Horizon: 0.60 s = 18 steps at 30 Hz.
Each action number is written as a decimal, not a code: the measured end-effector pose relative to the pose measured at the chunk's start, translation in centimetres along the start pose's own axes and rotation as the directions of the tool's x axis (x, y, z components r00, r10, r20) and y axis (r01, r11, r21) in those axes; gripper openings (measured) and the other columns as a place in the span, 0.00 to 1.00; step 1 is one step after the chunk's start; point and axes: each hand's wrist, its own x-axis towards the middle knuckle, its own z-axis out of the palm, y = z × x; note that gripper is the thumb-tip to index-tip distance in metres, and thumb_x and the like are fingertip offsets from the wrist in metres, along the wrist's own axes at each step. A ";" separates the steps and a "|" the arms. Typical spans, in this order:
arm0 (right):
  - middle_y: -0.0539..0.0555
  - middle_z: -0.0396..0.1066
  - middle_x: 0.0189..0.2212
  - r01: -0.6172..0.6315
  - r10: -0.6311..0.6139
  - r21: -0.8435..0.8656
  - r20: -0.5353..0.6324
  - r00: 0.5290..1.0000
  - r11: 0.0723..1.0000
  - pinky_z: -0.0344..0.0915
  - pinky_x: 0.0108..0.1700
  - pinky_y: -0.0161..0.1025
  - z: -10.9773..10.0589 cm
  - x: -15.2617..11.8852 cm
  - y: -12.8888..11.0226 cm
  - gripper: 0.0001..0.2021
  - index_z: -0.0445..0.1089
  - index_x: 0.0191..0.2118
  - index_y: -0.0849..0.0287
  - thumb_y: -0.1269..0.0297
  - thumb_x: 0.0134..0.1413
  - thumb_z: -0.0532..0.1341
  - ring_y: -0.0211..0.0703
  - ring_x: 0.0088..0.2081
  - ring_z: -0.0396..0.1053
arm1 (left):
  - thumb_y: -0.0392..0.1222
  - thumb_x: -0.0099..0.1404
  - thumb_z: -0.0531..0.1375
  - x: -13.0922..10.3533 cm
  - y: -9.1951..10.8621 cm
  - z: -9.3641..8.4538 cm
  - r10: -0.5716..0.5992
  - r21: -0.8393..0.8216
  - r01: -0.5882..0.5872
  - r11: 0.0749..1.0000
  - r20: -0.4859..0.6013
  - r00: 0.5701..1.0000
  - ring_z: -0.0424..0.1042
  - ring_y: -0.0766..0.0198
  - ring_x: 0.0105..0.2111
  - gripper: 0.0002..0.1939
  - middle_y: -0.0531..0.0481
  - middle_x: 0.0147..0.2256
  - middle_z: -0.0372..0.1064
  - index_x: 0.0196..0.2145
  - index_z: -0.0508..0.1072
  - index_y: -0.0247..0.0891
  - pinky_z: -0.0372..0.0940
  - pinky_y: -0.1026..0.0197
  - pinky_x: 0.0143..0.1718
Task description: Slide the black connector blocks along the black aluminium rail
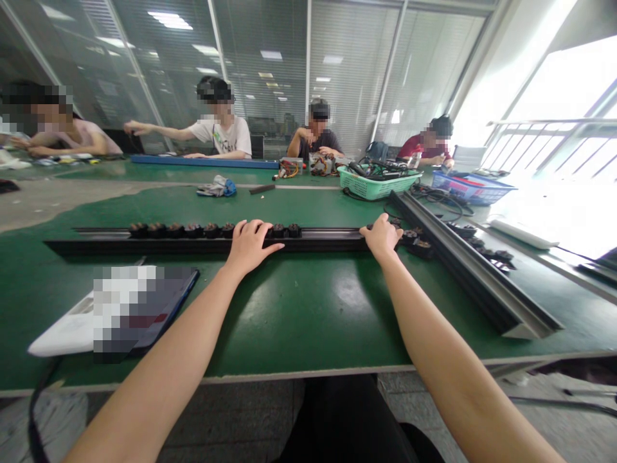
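A long black metal channel rail (328, 243) lies across the green table in front of me. Several small black socket-like parts (176, 230) sit in a row along its left and middle stretch. My left hand (250, 247) rests over this row, fingers bent across the parts and thumb spread out along the near edge. At the rail's right end, my right hand (382, 238) has its fingers curled down; what they grip is hidden beneath them. Just beyond it, loose black parts (417, 243) lie against a second black rail (463, 270) set at a slant.
A white device and dark tablet (166, 302) lie at the near left. Further back are a glove (216, 186), a green basket (371, 185) of cables and a blue basket (475, 186). More black parts (482, 247) lie right of the slanted rail. Several people sit across the table.
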 end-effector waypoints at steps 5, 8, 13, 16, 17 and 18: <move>0.72 0.76 0.49 -0.024 0.025 -0.009 0.079 0.997 1.000 0.53 0.58 0.50 0.0 0.9 0.0 0.28 0.56 0.60 0.69 0.57 0.62 0.61 0.60 0.54 0.73 | 0.62 0.70 0.59 0.0 -0.2 0.2 0.010 0.012 -0.010 1.000 -0.010 1.000 0.65 0.45 0.59 0.29 0.37 0.56 0.69 0.58 0.70 0.38 0.47 0.43 0.69; 0.71 0.76 0.48 0.016 -0.012 -0.035 0.113 0.994 0.999 0.53 0.58 0.51 -0.1 1.5 0.3 0.28 0.55 0.60 0.70 0.57 0.63 0.61 0.60 0.53 0.74 | 0.62 0.70 0.59 0.0 -0.2 0.3 0.007 0.017 -0.007 1.000 -0.013 1.000 0.65 0.45 0.60 0.29 0.38 0.56 0.69 0.58 0.70 0.39 0.47 0.43 0.69; 0.68 0.77 0.45 0.105 -0.101 -0.027 0.127 0.987 0.994 0.52 0.58 0.51 0.0 1.8 1.2 0.25 0.56 0.59 0.68 0.57 0.64 0.59 0.59 0.51 0.74 | 0.63 0.70 0.58 0.0 -0.1 0.1 0.004 0.019 -0.004 1.000 -0.007 1.000 0.65 0.45 0.59 0.29 0.38 0.56 0.69 0.58 0.70 0.40 0.48 0.43 0.68; 0.67 0.77 0.45 0.122 -0.120 -0.009 0.103 0.987 0.993 0.52 0.58 0.51 0.2 1.7 1.6 0.24 0.56 0.58 0.67 0.56 0.64 0.58 0.59 0.50 0.74 | 0.63 0.70 0.57 0.0 -0.1 0.1 0.003 0.011 -0.002 1.000 -0.008 1.000 0.65 0.45 0.59 0.29 0.38 0.56 0.69 0.58 0.71 0.40 0.48 0.43 0.68; 0.67 0.77 0.45 0.129 -0.128 -0.004 0.094 0.987 0.992 0.52 0.57 0.50 0.2 1.6 1.6 0.23 0.56 0.57 0.67 0.56 0.64 0.58 0.59 0.50 0.74 | 0.63 0.70 0.57 0.0 -0.1 0.2 0.003 0.010 -0.003 1.000 -0.009 1.000 0.65 0.45 0.59 0.29 0.38 0.55 0.69 0.58 0.71 0.40 0.48 0.42 0.68; 0.67 0.77 0.44 0.138 -0.138 0.002 0.086 0.987 0.990 0.52 0.57 0.50 0.3 1.5 1.7 0.23 0.57 0.56 0.66 0.56 0.64 0.58 0.59 0.49 0.74 | 0.63 0.70 0.57 0.0 -0.1 0.2 0.004 0.009 -0.004 1.000 -0.011 1.000 0.65 0.45 0.59 0.29 0.38 0.55 0.69 0.58 0.71 0.40 0.48 0.42 0.68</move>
